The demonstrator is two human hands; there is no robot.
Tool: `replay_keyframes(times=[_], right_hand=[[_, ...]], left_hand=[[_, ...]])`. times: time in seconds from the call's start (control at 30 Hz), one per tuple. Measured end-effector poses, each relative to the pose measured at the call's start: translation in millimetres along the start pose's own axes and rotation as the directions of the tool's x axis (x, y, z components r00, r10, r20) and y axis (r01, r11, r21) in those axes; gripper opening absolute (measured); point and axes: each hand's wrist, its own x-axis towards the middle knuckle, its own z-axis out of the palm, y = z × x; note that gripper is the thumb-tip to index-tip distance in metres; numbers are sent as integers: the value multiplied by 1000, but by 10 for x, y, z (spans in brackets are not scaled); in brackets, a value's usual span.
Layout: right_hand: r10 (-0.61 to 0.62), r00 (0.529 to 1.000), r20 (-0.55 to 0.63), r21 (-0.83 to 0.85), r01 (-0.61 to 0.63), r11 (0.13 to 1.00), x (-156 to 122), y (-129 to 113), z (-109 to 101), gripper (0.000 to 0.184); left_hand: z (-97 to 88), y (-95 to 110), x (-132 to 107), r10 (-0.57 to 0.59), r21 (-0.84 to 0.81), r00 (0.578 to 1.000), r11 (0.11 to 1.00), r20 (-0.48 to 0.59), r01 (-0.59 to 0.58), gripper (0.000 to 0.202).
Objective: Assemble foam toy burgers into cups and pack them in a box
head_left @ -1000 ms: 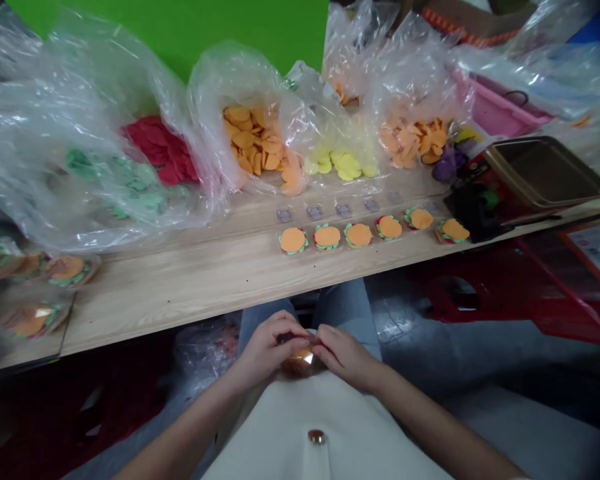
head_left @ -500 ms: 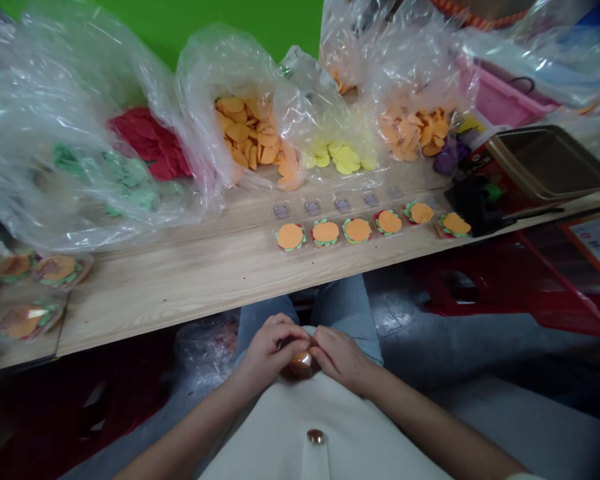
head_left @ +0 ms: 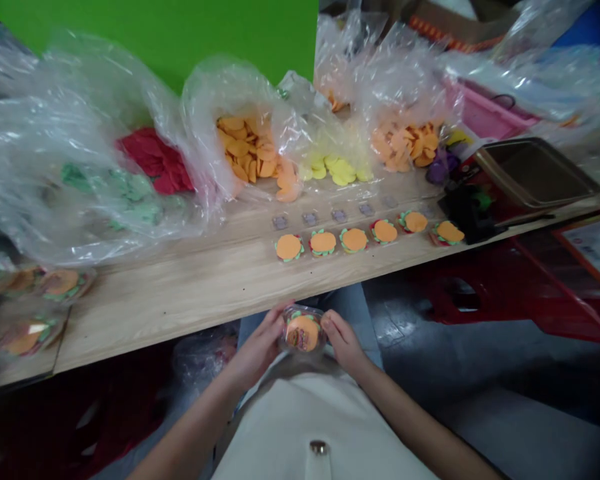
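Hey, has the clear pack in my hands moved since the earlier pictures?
Yes. Judged against the table, the clear pack has moved forward, away from the body and closer to the table's near edge.

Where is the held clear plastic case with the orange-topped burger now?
In the head view, below centre, the case is between the left hand and the right hand, just short of the near edge of the pale wooden table.
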Motion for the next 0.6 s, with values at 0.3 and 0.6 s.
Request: replay_keyframes(times=[0.3,0.6], right_hand=[[111,991,77,383,-133,914,12,-86,-142,31],[78,990,-118,515,-6,857,76,-125,-169,33]], left_hand=[[363,122,297,156,-161,987,974,-33,-160,50],[670,142,509,147,-300,986,947,80,-116,57]])
